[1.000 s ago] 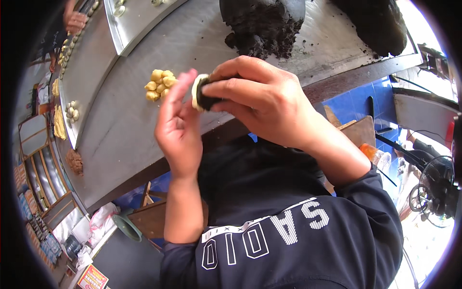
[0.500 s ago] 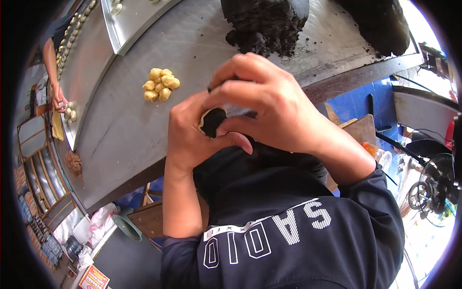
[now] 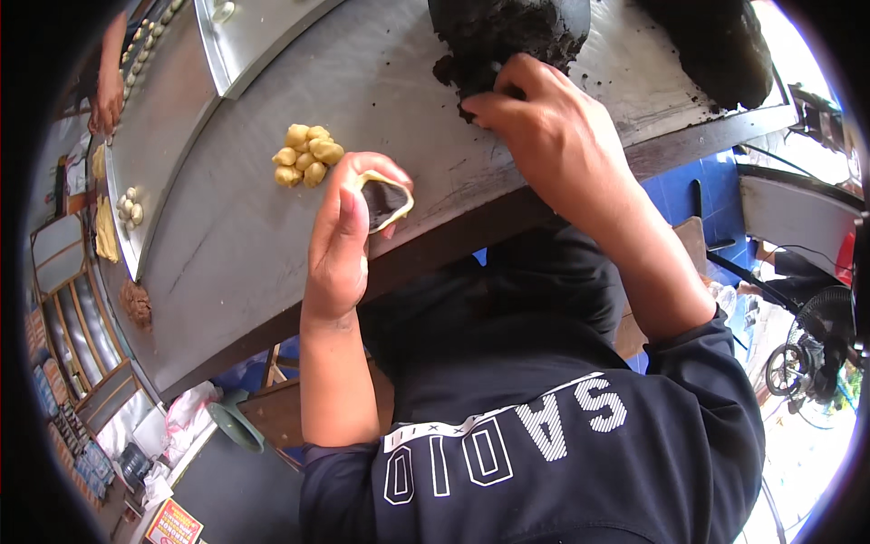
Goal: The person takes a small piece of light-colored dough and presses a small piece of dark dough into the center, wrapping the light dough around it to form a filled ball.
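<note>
Cupping the pale yellow dough [image 3: 406, 214] near the edge of the desk [image 3: 245, 263], the left hand [image 3: 340, 238] had its thumb on the near side and its fingers curled round the far side, so that the dough stood tilted with its mouth toward the right. Dark filling [image 3: 384, 201] showed inside the rim. The dough looked roundish, and no clear long axis could be made out. The paste [image 3: 512, 34], a large dark mound, lay beyond it and to the right, on the far part of the desk, well apart from the dough. That diagonal was the relation that mattered: the right hand [image 3: 541, 98] was at the paste's near edge, fingers bent and touching it, its forearm slanting up and leftward from the lower right, while the left hand alone was at the dough. Whether the right fingers had closed on a piece of paste could not be told, since the knuckles hid the tips. The balls [image 3: 306, 156], a small yellow cluster, sat on the desk just left of the left hand's fingers, touching one another.
</note>
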Available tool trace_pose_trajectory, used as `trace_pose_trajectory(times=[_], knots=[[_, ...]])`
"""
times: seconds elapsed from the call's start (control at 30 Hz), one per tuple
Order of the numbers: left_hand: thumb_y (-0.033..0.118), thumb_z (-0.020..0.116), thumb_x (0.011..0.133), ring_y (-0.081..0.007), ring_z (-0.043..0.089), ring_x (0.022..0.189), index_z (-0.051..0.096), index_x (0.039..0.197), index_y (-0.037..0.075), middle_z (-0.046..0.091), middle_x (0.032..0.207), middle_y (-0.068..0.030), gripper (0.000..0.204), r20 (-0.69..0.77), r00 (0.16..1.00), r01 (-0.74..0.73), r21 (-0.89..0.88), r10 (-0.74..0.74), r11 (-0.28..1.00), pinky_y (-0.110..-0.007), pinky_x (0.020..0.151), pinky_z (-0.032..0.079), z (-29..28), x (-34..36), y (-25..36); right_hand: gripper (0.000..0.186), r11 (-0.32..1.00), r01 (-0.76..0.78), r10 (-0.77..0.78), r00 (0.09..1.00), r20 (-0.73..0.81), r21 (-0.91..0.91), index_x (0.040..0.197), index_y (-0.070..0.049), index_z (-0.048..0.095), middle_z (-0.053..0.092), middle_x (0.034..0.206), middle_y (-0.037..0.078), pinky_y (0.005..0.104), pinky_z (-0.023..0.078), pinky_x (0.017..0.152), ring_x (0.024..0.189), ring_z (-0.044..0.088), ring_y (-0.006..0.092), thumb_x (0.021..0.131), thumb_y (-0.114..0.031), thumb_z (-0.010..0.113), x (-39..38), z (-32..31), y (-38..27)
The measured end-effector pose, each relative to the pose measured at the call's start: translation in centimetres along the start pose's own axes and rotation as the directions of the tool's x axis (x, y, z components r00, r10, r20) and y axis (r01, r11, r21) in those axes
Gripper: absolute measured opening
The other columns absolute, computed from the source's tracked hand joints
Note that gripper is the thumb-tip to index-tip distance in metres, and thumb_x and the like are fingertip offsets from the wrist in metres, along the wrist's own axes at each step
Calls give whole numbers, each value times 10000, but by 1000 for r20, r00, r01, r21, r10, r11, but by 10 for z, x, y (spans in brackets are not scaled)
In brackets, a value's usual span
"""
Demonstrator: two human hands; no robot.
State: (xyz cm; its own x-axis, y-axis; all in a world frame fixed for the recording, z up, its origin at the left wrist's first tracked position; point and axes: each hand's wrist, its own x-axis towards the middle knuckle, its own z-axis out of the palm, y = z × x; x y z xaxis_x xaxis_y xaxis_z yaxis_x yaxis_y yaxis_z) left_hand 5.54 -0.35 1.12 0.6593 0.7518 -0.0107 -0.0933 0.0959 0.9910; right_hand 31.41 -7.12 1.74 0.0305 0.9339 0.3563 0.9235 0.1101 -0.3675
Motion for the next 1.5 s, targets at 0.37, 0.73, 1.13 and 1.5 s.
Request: trace_pose_trajectory(times=[0.37, 0.73, 1.13, 1.5], knots=[[271, 909, 1045, -56, 551, 776, 689, 1180, 59, 642, 935, 52, 334, -137, 988, 83, 50, -76, 995, -235, 710, 458, 0, 0, -6, 127, 904, -35, 51, 998, -26, 427, 1126, -55, 742, 739, 989, 166, 508, 618, 826, 939, 757, 428, 1026, -118, 788, -12, -6, -8], [333, 1171, 464, -234, 671, 747, 669, 904, 67, 686, 826, -30, 719, 123, 939, -329, 596, 322, 732, -376, 707, 549, 21, 18, 1, 166, 758, 48, -110, 992, 56, 651, 1082, -38, 755, 730, 952, 171, 510, 605, 817, 938, 756, 413, 934, -74, 823, -12, -21, -34], [176, 997, 839, -304, 739, 747, 705, 919, 51, 729, 819, -100, 327, 105, 970, -234, 662, 220, 712, -410, 697, 575, 25, -1, 0, 403, 878, 55, -67, 998, 9, 476, 1126, -32, 718, 718, 1050, 139, 487, 599, 920, 1059, 725, 394, 769, -63, 904, -1, -13, -51], [468, 753, 1140, -82, 521, 898, 664, 1295, 27, 632, 1080, -23, 476, -30, 987, 152, -108, -156, 982, -244, 811, 444, 10, 4, 12, 99, 982, 172, -169, 985, 45, -82, 988, -31, 778, 749, 1031, 95, 396, 657, 928, 1084, 756, 307, 925, -92, 731, 6, -18, 3]])
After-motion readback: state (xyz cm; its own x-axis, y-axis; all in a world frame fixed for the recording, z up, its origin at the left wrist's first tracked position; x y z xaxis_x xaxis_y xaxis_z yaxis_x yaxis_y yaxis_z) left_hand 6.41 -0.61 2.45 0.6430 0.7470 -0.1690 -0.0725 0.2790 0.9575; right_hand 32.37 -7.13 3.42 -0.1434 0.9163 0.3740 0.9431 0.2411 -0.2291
